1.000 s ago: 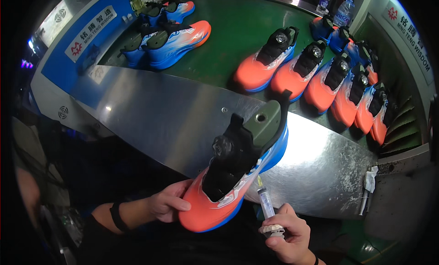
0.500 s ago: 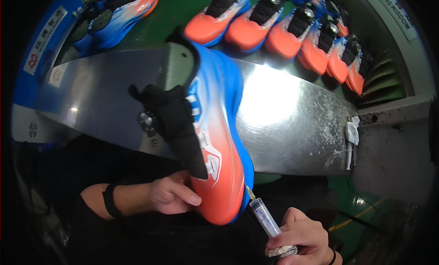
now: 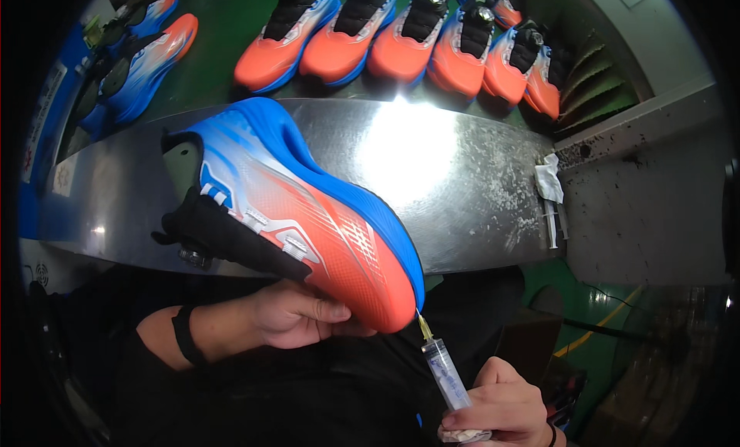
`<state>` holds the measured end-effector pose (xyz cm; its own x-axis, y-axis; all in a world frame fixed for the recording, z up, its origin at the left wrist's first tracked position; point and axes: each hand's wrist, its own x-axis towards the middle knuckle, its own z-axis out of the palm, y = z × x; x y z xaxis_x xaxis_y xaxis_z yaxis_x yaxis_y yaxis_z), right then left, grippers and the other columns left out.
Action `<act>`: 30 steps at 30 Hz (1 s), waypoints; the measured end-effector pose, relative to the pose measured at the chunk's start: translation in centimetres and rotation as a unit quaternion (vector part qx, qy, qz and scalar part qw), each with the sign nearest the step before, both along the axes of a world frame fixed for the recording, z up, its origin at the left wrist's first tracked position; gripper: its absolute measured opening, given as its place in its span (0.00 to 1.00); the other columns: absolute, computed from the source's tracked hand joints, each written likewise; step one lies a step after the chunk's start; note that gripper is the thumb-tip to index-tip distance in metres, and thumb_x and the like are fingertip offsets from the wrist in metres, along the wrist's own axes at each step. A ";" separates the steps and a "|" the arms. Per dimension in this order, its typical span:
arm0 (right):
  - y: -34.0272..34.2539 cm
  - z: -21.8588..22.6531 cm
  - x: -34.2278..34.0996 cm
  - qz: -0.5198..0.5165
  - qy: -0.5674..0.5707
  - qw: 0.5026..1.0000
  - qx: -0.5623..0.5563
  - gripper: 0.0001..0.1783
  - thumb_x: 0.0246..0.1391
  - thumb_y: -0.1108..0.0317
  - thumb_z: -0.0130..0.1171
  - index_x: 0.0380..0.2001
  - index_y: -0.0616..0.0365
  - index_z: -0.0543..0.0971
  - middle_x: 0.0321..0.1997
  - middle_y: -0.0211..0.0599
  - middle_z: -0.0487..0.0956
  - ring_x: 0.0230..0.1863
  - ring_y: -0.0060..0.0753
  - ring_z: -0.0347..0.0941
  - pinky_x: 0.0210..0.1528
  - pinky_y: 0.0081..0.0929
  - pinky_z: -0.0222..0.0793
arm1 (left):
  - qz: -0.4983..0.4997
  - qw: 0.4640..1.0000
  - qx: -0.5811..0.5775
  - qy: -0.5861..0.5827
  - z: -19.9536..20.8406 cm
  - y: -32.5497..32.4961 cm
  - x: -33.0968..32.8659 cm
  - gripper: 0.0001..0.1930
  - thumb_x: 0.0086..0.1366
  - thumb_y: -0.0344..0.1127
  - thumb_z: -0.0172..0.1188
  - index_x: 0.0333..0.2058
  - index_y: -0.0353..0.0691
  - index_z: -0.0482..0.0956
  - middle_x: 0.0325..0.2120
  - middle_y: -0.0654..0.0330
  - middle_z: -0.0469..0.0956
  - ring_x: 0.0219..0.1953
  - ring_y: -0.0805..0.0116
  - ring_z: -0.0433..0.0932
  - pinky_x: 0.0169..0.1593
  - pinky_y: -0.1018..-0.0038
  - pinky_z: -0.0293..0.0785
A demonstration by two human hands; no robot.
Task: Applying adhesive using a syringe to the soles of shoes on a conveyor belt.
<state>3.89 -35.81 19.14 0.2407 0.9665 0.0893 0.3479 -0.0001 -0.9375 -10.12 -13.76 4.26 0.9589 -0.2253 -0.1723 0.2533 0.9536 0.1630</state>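
An orange and blue sports shoe with a black tongue and a dial is tilted over the metal bench. My left hand grips it from below near the toe; the thumb shows, while most fingers are hidden under the shoe. In my right hand is a clear syringe with a yellow needle hub. Its needle tip meets the seam between the orange upper and the blue sole at the toe. Some whitish crumpled material sits between my right fingers and the syringe.
Beyond the metal bench stands a row of similar shoes, with more shoes at the far left. A white crumpled tissue and thin white sticks hang at the bench's right end, beside a grey machine wall.
The shoe has turned, its heel swinging to the left and its toe rising slightly. The syringe tip stays at the sole seam, now nearer the toe's front. The background has shifted left.
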 end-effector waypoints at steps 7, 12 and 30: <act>-0.1 -0.9 -0.5 -0.027 -0.087 0.995 0.027 0.21 0.42 0.57 0.71 0.34 0.63 0.81 0.26 0.31 0.81 0.19 0.28 0.68 0.27 0.28 0.53 | 0.002 1.000 0.008 0.010 0.1 -0.5 1.8 0.17 0.66 0.29 0.56 0.54 0.38 0.71 0.52 0.55 0.74 0.56 0.61 0.72 0.61 0.63 0.69; 0.2 -1.2 -1.1 -0.030 -0.164 0.986 0.023 0.20 0.40 0.59 0.71 0.34 0.60 0.81 0.25 0.28 0.79 0.17 0.27 0.62 0.26 0.27 0.53 | 0.018 1.000 0.015 -0.002 0.2 -0.8 2.6 0.17 0.66 0.29 0.55 0.54 0.40 0.71 0.51 0.56 0.74 0.55 0.63 0.74 0.60 0.64 0.70; 0.7 -1.8 0.0 -0.051 -0.189 0.979 0.064 0.20 0.39 0.59 0.71 0.33 0.60 0.81 0.27 0.28 0.81 0.19 0.25 0.68 0.26 0.26 0.53 | 0.045 0.999 0.000 0.016 0.4 -1.2 3.5 0.16 0.65 0.29 0.57 0.52 0.40 0.73 0.49 0.58 0.77 0.52 0.67 0.75 0.58 0.71 0.72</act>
<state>3.91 -35.11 17.30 0.2618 0.9142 0.3094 0.6744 0.0561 -0.7363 -6.65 -14.97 4.69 0.9692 -0.1394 -0.2030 0.1725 0.9727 0.1555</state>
